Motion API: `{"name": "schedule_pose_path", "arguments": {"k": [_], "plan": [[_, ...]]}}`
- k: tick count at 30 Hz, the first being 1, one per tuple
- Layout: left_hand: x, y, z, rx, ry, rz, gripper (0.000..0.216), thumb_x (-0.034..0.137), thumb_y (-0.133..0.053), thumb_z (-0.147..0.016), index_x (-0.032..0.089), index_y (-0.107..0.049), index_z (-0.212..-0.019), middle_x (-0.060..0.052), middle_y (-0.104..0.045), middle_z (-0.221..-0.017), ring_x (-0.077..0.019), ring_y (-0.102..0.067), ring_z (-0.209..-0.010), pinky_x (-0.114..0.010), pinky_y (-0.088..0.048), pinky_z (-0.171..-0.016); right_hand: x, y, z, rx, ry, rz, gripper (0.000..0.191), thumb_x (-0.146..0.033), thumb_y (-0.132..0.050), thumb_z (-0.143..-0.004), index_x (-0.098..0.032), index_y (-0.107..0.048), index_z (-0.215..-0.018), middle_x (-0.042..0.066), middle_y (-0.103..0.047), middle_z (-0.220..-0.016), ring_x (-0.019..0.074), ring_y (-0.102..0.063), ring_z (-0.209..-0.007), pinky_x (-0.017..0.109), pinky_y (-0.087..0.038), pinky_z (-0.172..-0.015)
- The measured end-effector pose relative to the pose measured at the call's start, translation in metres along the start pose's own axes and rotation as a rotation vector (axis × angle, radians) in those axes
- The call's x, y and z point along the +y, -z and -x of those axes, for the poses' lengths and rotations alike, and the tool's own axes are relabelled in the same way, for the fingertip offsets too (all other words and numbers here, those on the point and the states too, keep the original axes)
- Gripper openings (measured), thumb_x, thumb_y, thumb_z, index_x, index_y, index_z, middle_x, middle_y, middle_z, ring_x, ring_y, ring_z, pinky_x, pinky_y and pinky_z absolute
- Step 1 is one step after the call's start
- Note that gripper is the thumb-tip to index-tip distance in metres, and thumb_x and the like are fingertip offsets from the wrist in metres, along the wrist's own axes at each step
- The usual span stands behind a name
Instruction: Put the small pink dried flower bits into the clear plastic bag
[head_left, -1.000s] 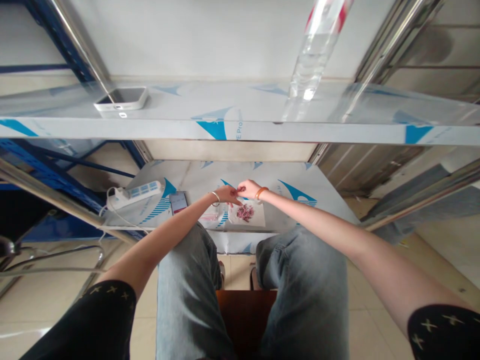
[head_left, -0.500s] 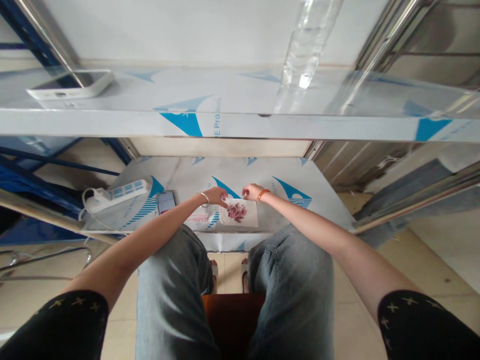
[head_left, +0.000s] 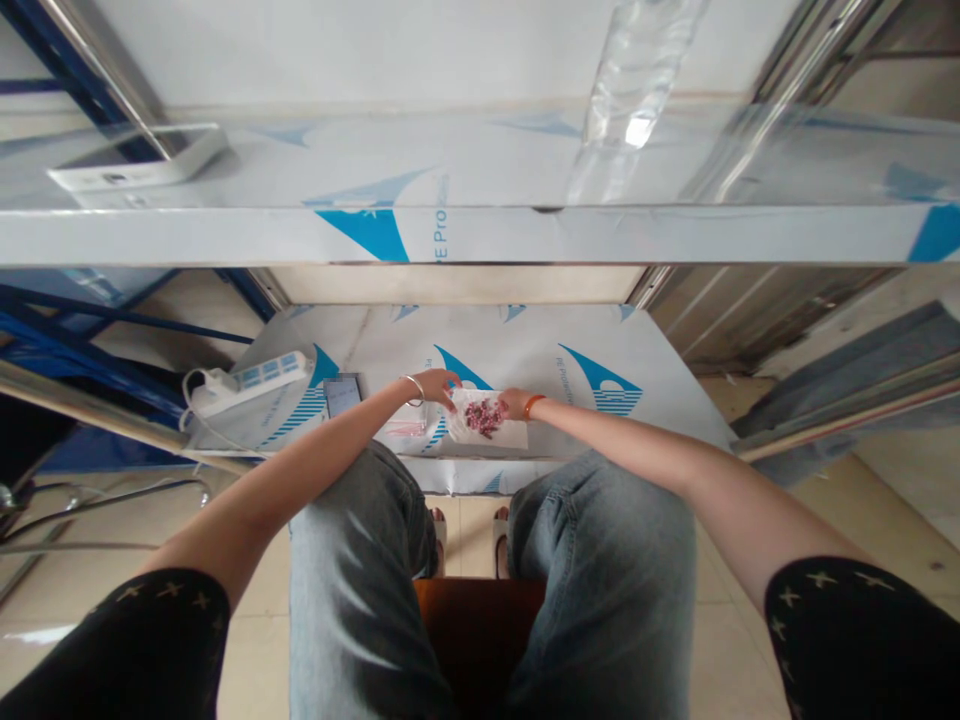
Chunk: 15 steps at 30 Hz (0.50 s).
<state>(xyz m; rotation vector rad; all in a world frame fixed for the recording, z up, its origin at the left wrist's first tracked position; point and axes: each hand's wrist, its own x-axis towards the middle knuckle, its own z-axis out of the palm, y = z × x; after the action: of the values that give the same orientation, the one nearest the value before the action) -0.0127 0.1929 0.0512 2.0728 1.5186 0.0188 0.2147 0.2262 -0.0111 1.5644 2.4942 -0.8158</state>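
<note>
A pile of small dark-red and pink bead-like pieces [head_left: 484, 418] lies on a white sheet [head_left: 514, 438] on the lower shelf. My left hand [head_left: 436, 384], with a bracelet at the wrist, is at the sheet's upper left corner. Its thumb and fingers are apart with nothing visible between them. At the right side of the pile is my right hand [head_left: 515, 403], wearing an orange wristband. Its fingers are closed together over the edge of the pieces, and their tips are too small to show what they hold.
Left of the sheet lie a pinkish flat packet [head_left: 407, 424] and a phone [head_left: 343, 393]. Farther left is a white power strip [head_left: 255, 382] with a cable. The upper shelf [head_left: 495, 235] overhangs, carrying a clear bottle [head_left: 637, 80] and a white device [head_left: 139, 160].
My right hand has come down from above the sheet's upper edge to the right side of the pile. My left hand stays near the upper left corner. The camera view has shifted slightly.
</note>
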Motion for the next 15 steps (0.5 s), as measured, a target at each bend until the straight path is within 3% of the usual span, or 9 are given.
{"name": "schedule_pose_path", "arguments": {"k": [3,8,15], "plan": [[0.005,0.004,0.001,-0.088,0.012,-0.118,0.060,0.033,-0.080,-0.060,0.019,-0.065,-0.117,-0.005,-0.072,-0.104,-0.0237,-0.066,-0.096,-0.024,-0.045,-0.078,-0.007,0.006,0.006,-0.071,-0.013,0.012,0.020,-0.013,-0.076,-0.069,-0.020,-0.062,-0.056,0.009,-0.067,-0.067,0.0169,-0.064,-0.078,0.025,-0.044,-0.075],[0.011,0.010,0.003,-0.182,0.053,-0.186,0.065,0.037,-0.074,-0.067,0.020,-0.058,-0.128,-0.002,-0.072,-0.094,-0.0183,-0.068,-0.083,-0.022,-0.045,-0.074,-0.010,0.006,0.008,-0.116,0.066,0.091,0.016,-0.011,-0.071,-0.073,-0.023,-0.065,-0.064,0.012,-0.070,-0.085,0.0220,-0.064,-0.092,0.029,-0.044,-0.085],[0.012,0.013,0.004,-0.195,0.096,-0.221,0.072,0.041,-0.074,-0.066,0.020,-0.055,-0.132,-0.003,-0.071,-0.102,-0.0194,-0.067,-0.086,-0.023,-0.046,-0.073,-0.010,-0.005,0.000,0.042,-0.085,0.067,0.014,-0.011,-0.070,-0.075,-0.024,-0.067,-0.069,0.010,-0.069,-0.078,0.0215,-0.065,-0.087,0.032,-0.045,-0.082]]}}
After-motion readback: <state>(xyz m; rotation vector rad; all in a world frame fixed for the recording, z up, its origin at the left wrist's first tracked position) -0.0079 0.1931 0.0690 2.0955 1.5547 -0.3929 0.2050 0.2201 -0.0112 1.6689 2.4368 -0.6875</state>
